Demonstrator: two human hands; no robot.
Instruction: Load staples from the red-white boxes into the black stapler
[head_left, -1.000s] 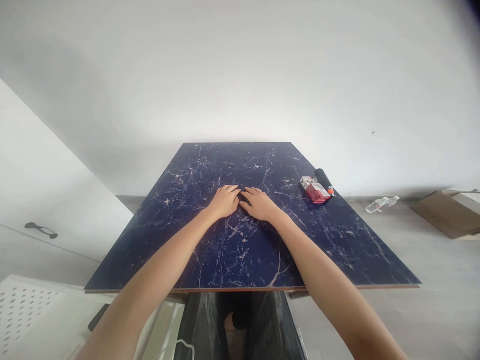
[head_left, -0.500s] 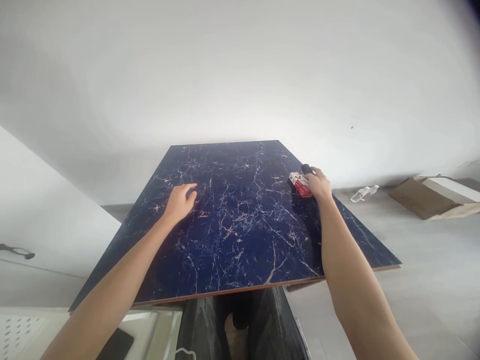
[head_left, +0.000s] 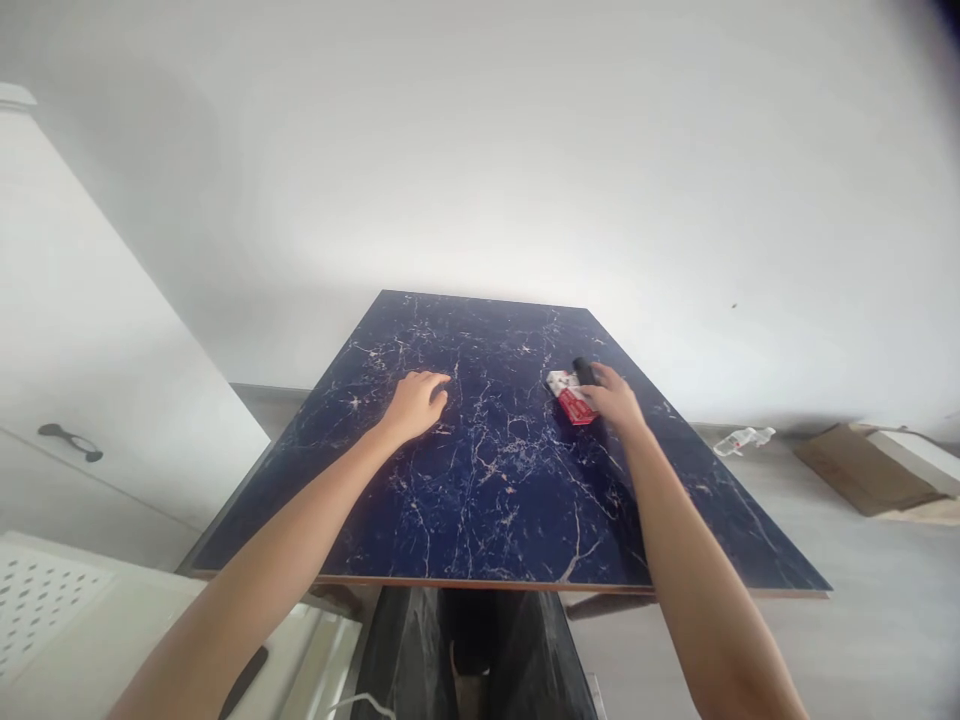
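Clasping what seems a black cylinder (head_left: 583, 371) beside a box (head_left: 573, 398), right hand (head_left: 616, 402), left hand (head_left: 414, 406) spread

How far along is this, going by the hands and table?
Done: the red-and-white box and black cylinder lie farther in from the right edge of the blue marble-patterned table than before. In hand: the right hand is at both, grip partly hidden. Left: neither looks released; the left hand looks empty. Anything more doesn't show.
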